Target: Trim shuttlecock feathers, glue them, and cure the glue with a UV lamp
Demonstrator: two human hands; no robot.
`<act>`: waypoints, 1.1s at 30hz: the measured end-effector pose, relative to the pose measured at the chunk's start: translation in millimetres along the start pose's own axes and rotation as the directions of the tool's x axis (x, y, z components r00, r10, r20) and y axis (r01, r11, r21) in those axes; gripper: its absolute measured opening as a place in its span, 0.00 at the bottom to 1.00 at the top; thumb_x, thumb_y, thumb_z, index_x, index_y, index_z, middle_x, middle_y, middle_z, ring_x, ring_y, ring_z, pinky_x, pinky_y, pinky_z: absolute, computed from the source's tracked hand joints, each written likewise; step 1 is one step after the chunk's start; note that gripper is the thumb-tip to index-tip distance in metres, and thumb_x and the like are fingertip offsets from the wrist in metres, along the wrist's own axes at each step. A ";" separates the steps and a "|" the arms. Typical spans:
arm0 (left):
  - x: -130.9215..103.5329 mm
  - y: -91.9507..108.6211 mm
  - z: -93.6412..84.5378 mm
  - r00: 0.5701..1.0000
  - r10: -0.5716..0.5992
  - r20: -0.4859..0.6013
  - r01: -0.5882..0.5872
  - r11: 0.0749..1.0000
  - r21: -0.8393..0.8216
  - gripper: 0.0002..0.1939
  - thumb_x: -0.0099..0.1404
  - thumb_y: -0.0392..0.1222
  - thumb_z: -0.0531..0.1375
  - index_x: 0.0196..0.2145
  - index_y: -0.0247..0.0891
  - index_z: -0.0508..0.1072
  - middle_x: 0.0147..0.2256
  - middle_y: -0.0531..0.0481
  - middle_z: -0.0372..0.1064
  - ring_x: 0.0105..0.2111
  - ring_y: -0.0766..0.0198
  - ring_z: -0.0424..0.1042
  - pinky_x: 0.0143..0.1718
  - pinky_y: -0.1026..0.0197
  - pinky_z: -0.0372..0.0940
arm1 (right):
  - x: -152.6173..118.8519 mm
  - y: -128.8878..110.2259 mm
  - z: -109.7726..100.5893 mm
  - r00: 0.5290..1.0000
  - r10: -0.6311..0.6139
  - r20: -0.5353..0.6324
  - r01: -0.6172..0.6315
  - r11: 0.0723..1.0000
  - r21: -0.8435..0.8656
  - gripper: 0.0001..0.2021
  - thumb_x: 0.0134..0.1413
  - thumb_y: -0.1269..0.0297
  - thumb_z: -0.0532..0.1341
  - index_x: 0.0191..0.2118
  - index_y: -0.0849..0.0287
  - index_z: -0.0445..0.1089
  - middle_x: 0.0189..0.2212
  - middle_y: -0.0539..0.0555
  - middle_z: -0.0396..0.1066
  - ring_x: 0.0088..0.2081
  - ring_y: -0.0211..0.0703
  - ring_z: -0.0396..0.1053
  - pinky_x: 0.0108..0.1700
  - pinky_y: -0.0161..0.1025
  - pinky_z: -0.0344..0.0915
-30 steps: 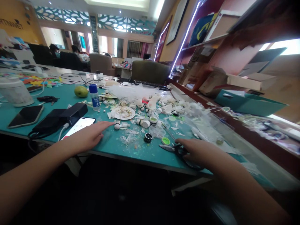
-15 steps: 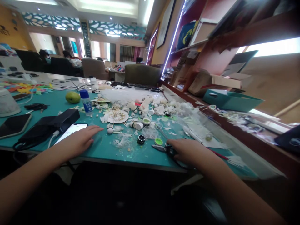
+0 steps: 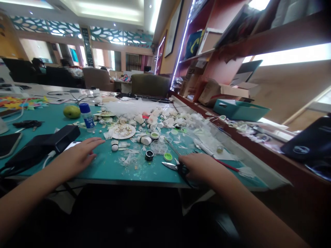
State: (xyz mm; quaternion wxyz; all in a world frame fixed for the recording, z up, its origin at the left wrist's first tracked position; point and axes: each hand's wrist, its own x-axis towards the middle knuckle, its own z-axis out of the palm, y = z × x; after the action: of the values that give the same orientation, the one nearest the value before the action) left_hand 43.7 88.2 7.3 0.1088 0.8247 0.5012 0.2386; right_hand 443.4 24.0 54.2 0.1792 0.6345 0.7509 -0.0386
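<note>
My left hand (image 3: 82, 154) lies over the near edge of the teal table (image 3: 103, 168), fingers stretched, partly covering a lit phone (image 3: 71, 145). Closed fingers of my right hand (image 3: 198, 168) are on the black handles of the scissors (image 3: 170, 166), whose blades point left and stand slightly apart. A thin metal tool (image 3: 172, 146) reaches its fingertips; whether it is gripped is unclear. Between the hands are a black ring-like jar (image 3: 149, 155), a green-filled lid (image 3: 168, 157), a shuttlecock (image 3: 114, 145) and clear scraps (image 3: 129, 159).
Farther back are a paper plate (image 3: 123, 131) with bits, a blue-capped bottle (image 3: 87, 117), a green fruit (image 3: 71, 112) and piled shuttlecocks. A black adapter (image 3: 67, 137) sits left. At right lie a red-handled brush (image 3: 230, 166) and a teal bin (image 3: 240, 109). People sit far away.
The view has turned slightly right. My left hand covers more of the phone. The scissor blades, seemingly together before, now show a small gap under my right hand.
</note>
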 end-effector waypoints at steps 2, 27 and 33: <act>0.1 3.8 -2.0 0.999 0.009 0.035 -0.010 0.999 0.046 0.24 0.69 0.42 0.53 0.61 0.40 0.68 0.64 0.41 0.62 0.54 0.42 0.69 0.59 0.44 0.59 | -0.1 0.7 0.5 1.000 0.007 -0.006 -0.007 1.000 0.008 0.21 0.46 0.70 0.61 0.49 0.57 0.72 0.42 0.62 0.76 0.43 0.61 0.74 0.37 0.45 0.64; -5.0 21.1 -5.4 0.992 0.104 0.065 -0.113 0.981 0.159 0.22 0.71 0.41 0.50 0.61 0.41 0.65 0.65 0.43 0.59 0.62 0.46 0.61 0.63 0.46 0.56 | 27.5 109.7 21.4 0.958 0.284 0.043 -0.287 0.951 0.118 0.14 0.59 0.58 0.64 0.47 0.62 0.72 0.45 0.58 0.74 0.45 0.48 0.72 0.47 0.48 0.68; -5.1 12.7 -1.2 0.991 0.123 0.060 -0.132 0.972 0.194 0.22 0.72 0.43 0.50 0.62 0.44 0.65 0.65 0.45 0.59 0.62 0.46 0.62 0.62 0.45 0.57 | 23.8 118.8 22.6 0.941 0.326 0.089 -0.337 0.923 0.186 0.25 0.52 0.67 0.66 0.57 0.57 0.67 0.53 0.59 0.71 0.51 0.53 0.71 0.47 0.42 0.68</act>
State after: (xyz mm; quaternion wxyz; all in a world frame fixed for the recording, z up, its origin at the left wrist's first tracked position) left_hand 50.9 77.6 12.2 0.0231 0.8673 0.4656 0.1744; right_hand 560.1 62.7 45.7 0.1397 0.7658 0.6197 -0.1001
